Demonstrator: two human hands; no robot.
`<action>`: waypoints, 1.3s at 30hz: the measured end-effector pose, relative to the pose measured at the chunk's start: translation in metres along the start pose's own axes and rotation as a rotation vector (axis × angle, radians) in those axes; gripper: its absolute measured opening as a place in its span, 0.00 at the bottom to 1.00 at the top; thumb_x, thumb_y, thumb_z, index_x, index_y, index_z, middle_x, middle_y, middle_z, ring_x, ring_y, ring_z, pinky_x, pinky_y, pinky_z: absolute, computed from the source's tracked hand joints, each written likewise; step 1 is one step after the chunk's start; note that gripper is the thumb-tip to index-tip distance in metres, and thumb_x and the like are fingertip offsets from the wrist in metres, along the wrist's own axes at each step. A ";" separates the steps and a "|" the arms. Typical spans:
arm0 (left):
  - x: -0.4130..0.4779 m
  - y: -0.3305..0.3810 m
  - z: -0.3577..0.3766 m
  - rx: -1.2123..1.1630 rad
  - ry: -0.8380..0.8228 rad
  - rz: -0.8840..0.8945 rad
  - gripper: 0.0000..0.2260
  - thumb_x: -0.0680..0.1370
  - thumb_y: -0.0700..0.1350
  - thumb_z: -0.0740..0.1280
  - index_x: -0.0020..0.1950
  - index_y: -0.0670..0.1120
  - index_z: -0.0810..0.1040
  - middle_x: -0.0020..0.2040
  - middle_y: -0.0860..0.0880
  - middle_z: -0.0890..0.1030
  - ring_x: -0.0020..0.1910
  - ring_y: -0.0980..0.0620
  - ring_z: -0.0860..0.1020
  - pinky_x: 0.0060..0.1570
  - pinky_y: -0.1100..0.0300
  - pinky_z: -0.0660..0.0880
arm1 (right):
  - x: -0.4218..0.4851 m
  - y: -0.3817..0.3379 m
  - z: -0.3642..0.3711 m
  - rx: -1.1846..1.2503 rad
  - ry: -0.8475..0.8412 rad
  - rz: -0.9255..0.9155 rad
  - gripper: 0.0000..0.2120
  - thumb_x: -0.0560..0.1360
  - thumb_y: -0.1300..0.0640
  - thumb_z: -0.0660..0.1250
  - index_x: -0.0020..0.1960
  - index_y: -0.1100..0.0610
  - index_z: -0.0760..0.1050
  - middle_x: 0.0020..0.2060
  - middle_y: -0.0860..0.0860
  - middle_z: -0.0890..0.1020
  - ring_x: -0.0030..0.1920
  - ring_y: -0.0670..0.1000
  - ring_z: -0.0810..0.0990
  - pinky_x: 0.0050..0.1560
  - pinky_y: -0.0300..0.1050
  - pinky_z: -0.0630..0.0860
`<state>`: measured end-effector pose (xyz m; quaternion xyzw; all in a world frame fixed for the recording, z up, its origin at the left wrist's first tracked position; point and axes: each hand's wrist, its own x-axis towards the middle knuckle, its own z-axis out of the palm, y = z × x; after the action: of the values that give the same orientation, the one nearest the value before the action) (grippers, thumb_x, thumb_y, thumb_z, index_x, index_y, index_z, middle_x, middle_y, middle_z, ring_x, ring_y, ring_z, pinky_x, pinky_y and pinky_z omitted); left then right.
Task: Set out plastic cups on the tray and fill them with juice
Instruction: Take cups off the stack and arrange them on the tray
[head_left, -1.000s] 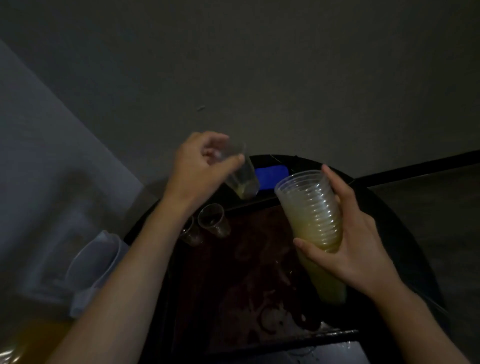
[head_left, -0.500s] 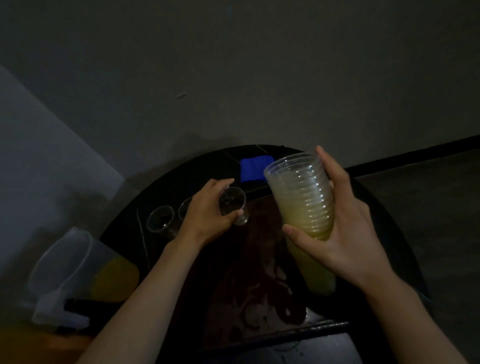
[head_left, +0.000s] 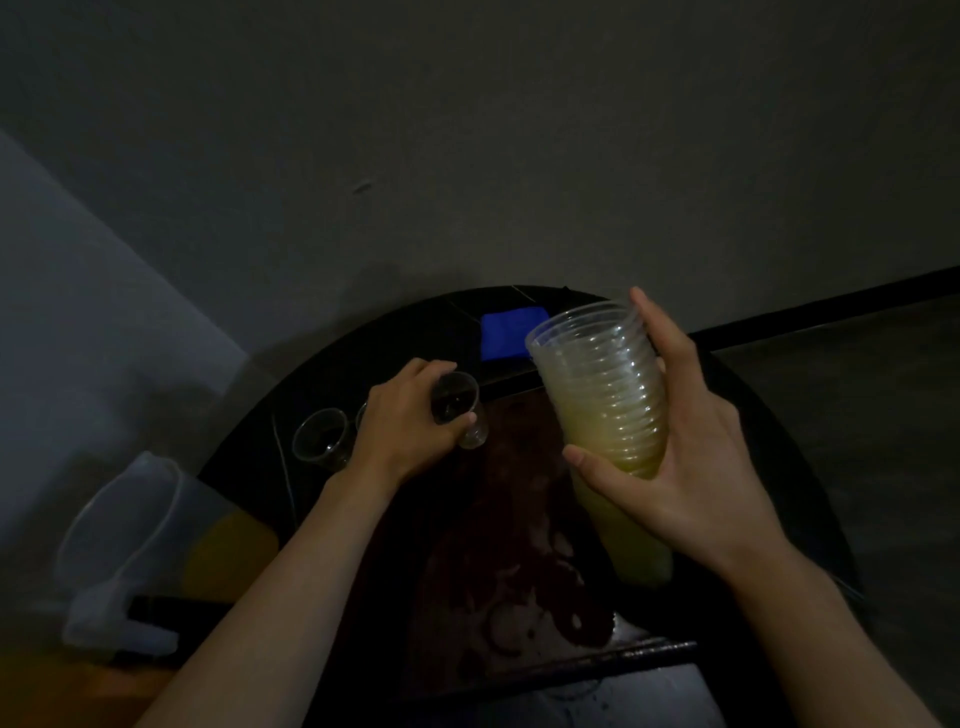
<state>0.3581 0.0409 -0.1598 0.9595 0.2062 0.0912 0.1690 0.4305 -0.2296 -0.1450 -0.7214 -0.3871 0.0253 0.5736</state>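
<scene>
Left hand is gripping a clear plastic cup at the far end of the tray; right hand is clasping the cup stack above it. Round black table is abutting grey wall.

You see the stack of cups is clear, with a yellowish tint lower down. Your tray is dark red-brown with pale ring patterns. The jug is milky white and the juice orange-yellow. The small flat object is blue, the table black.
</scene>
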 end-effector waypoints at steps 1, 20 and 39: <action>0.001 0.000 0.000 -0.001 -0.009 -0.001 0.30 0.72 0.54 0.77 0.72 0.50 0.74 0.63 0.51 0.77 0.62 0.51 0.77 0.64 0.45 0.75 | 0.000 0.000 0.000 -0.003 -0.002 0.001 0.53 0.65 0.46 0.77 0.79 0.39 0.48 0.61 0.32 0.72 0.57 0.34 0.77 0.53 0.23 0.69; -0.011 0.103 -0.060 -0.644 -0.079 0.177 0.26 0.73 0.64 0.66 0.65 0.51 0.80 0.55 0.51 0.83 0.55 0.52 0.80 0.57 0.55 0.77 | 0.002 0.001 0.002 -0.064 -0.071 0.065 0.53 0.67 0.41 0.75 0.77 0.31 0.41 0.66 0.35 0.69 0.59 0.39 0.75 0.58 0.39 0.74; 0.007 0.119 -0.068 -0.389 -0.222 0.147 0.19 0.68 0.68 0.67 0.46 0.55 0.84 0.47 0.51 0.82 0.48 0.50 0.81 0.54 0.39 0.77 | -0.001 0.001 -0.001 -0.062 -0.090 0.084 0.49 0.66 0.36 0.70 0.77 0.31 0.44 0.64 0.38 0.70 0.54 0.42 0.77 0.51 0.48 0.79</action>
<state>0.3914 -0.0384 -0.0531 0.9255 0.0943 0.0352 0.3652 0.4305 -0.2308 -0.1459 -0.7525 -0.3823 0.0697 0.5317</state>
